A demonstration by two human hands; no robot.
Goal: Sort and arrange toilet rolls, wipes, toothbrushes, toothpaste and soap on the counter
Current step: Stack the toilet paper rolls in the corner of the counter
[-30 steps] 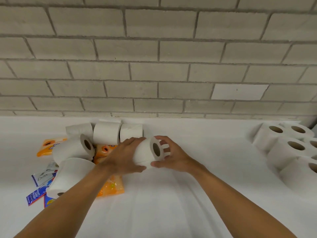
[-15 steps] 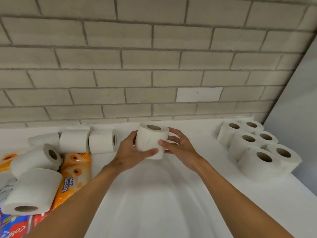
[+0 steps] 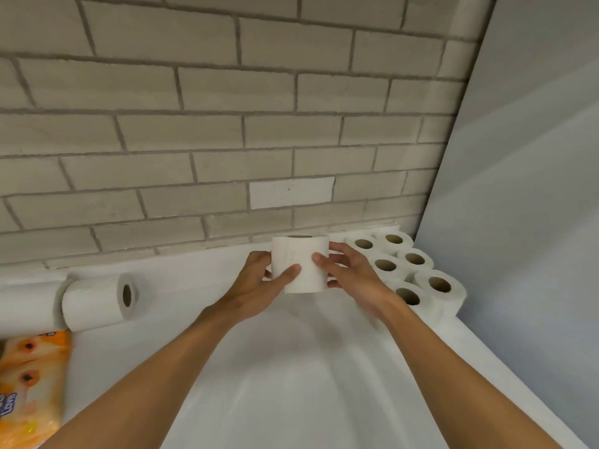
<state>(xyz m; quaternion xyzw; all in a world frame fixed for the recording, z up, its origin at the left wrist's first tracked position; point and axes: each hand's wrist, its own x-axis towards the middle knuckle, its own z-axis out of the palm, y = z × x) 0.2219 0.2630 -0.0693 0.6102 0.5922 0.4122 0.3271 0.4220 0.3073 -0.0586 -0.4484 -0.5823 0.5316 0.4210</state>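
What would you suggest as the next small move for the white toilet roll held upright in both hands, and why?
Probably carry the white paper toilet roll rightward and set it down beside the group of upright white rolls in the corner. The left hand and right hand grip it above the white counter, core up like theirs.

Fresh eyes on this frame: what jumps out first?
Centre frame, the left hand and right hand grip one upright toilet roll in front of the brick wall. To its right, a cluster of upright rolls fills the corner of the counter. At far left a lone roll lies on its side behind an orange wipes pack.
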